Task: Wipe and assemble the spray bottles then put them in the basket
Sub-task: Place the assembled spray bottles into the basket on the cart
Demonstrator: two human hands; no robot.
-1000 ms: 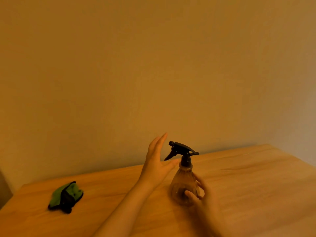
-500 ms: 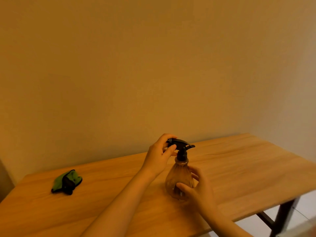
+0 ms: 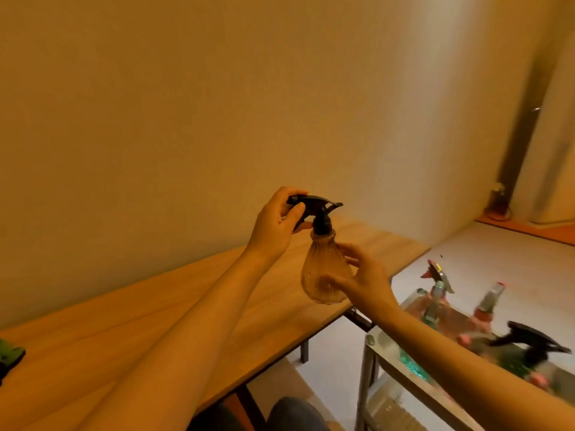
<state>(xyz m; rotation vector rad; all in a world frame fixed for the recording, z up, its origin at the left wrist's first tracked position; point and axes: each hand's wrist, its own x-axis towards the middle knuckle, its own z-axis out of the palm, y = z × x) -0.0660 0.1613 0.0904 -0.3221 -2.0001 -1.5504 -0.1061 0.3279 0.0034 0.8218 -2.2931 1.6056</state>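
Since half a second ago you've lifted the spray bottle off the wooden table; it was standing on the top, now it's held in the air above the table's right end, upright with a slight tilt. View has also swung right, so the basket side now shows.

Your left hand is up at the black trigger head, fingers and thumb curled round its nozzle end, pinching it. Your right hand cups the clear amber body low on its right side, thumb across the front, fingers curved round the back. Head sits on the bottle neck; can't tell if it's screwed fully down.

Green cloth lies at the far left edge of the table, half cut off by the frame, well apart from both hands.

Lower right, below table level: a metal-framed basket with several spray bottles standing in it, blurred. One black trigger head is nearest you.
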